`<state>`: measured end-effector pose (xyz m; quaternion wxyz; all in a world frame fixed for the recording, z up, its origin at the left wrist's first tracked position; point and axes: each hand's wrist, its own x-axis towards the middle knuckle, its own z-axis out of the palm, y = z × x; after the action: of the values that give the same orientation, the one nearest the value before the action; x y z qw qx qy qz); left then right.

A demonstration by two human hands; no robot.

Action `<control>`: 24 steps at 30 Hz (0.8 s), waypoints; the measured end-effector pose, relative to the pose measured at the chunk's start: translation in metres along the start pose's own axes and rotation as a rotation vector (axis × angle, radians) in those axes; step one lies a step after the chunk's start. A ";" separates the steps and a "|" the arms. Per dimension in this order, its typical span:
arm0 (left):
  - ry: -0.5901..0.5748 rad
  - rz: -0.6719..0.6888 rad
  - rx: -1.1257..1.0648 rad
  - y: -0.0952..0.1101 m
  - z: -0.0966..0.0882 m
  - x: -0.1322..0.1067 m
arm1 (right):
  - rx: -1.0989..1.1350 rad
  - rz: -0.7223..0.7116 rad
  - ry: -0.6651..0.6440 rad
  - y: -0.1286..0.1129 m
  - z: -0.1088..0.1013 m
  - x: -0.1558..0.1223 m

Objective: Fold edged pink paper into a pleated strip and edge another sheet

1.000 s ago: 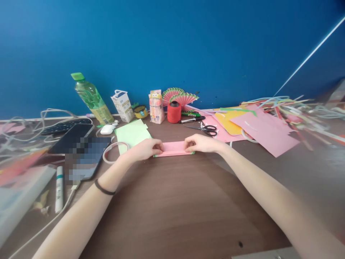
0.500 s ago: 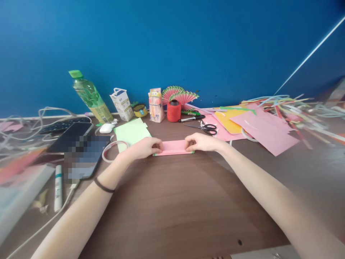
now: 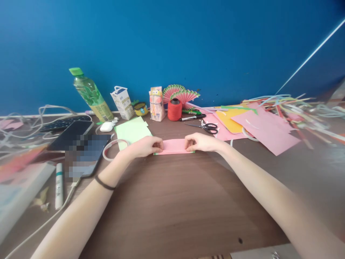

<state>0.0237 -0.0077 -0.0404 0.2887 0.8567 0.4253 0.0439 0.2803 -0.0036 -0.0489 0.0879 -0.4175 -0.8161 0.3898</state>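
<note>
The left hand and right hand, curled nearly closed, pinch opposite ends of a pink strip; scissors lie beyond the right.

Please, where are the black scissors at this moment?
In the head view, the black scissors lie right of centre, just beyond the right hand and on the near side of the black pen.
</note>
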 end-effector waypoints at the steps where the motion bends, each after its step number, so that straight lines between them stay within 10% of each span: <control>1: -0.004 0.000 0.003 0.000 0.000 0.000 | -0.002 -0.002 -0.001 0.000 0.000 0.000; 24: -0.028 -0.013 -0.005 0.000 0.004 0.000 | -0.062 -0.052 -0.009 0.002 0.001 0.002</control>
<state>0.0250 -0.0101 -0.0435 0.2970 0.8538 0.4265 0.0312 0.2801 -0.0022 -0.0510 0.0812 -0.3969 -0.8388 0.3637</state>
